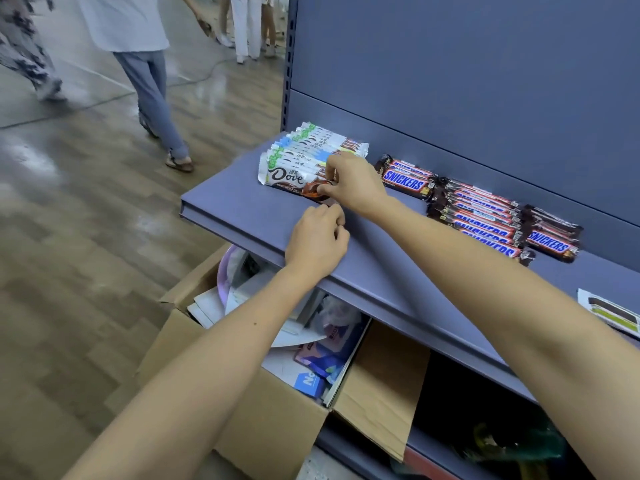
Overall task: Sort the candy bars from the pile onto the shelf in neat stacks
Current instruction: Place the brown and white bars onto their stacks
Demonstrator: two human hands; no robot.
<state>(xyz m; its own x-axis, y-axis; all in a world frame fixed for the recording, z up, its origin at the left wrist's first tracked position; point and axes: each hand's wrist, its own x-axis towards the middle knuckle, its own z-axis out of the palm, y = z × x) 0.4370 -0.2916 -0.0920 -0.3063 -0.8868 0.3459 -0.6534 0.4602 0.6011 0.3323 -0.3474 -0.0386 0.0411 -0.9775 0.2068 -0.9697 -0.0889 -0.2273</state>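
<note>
Most of the sorting looks done: Dove bars (311, 150) lie in an overlapping row at the left end of the shelf (235, 206); Snickers bars (485, 216) are ranked to the right, less evenly; one white packet (609, 313) sits apart at the far right. The right grip (353, 185) pinches the right end of the front Dove bar (287, 176); its long axis runs along the shelf's front edge, logo up. The left grip (317, 237) is curled just beside it on the shelf; whether it holds anything cannot be told.
</note>
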